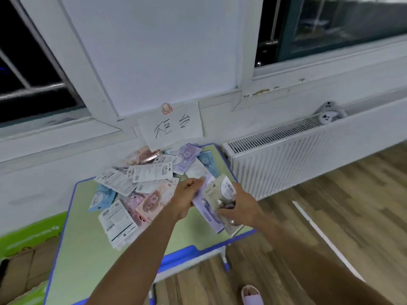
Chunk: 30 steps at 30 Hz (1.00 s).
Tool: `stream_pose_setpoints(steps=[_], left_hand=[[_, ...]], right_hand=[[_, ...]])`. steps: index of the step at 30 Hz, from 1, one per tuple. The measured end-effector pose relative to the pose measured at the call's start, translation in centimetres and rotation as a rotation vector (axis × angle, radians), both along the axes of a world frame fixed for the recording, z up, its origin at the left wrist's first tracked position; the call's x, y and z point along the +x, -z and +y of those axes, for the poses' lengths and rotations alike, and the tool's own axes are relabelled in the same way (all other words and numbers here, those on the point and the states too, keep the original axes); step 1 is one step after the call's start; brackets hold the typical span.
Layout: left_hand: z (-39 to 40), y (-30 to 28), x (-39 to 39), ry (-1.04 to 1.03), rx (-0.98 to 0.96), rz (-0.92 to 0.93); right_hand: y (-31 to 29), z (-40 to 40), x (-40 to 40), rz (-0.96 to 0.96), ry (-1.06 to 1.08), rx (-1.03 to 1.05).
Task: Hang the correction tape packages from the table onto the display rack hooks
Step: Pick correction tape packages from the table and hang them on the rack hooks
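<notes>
Several correction tape packages [141, 186] in pink, blue, purple and white lie in a loose heap on a small green table [88, 249] with a blue rim. My right hand [242, 208] grips a small stack of packages, a beige one [220, 190] on top and a purple one [209, 214] under it, over the table's right side. My left hand [187, 199] pinches the top left edge of that stack. No display rack or hooks are in view.
A handwritten paper sign [171, 126] is clipped to the wall behind the table. A white radiator [297, 159] stands to the right, with a grey game controller [328, 113] on top. A green box [26, 243] sits at the left. Wooden floor and a slippered foot [251, 293] are below.
</notes>
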<state>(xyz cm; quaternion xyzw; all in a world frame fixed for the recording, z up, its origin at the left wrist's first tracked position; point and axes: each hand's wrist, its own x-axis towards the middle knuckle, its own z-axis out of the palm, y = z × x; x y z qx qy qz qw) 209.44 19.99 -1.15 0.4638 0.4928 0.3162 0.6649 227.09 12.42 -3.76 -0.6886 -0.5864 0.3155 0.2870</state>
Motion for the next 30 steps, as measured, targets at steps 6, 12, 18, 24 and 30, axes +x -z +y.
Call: stream_pose_setpoints(steps=[6, 12, 18, 24, 30], left_hand=[[-4.2, -0.1, 6.2, 0.264, -0.166, -0.215], [-10.9, -1.0, 16.1, 0.460, -0.220, -0.228], [-22.0, -2.1, 26.0, 0.715, -0.125, -0.078], [-37.6, -1.8, 34.6, 0.822, -0.075, -0.090], [-51.2, -1.0, 41.1, 0.959, -0.111, -0.068]], right_hand=[[0.0, -8.2, 4.4, 0.287, 0.418, 0.028], [-1.7, -17.6, 10.7, 0.483, 0.725, 0.178], [-2.3, -30.6, 16.3, 0.613, 1.082, 0.320], [-3.0, -47.6, 21.5, 0.492, 1.321, 0.388], [-3.3, -63.6, 24.5, 0.248, 1.500, 0.338]])
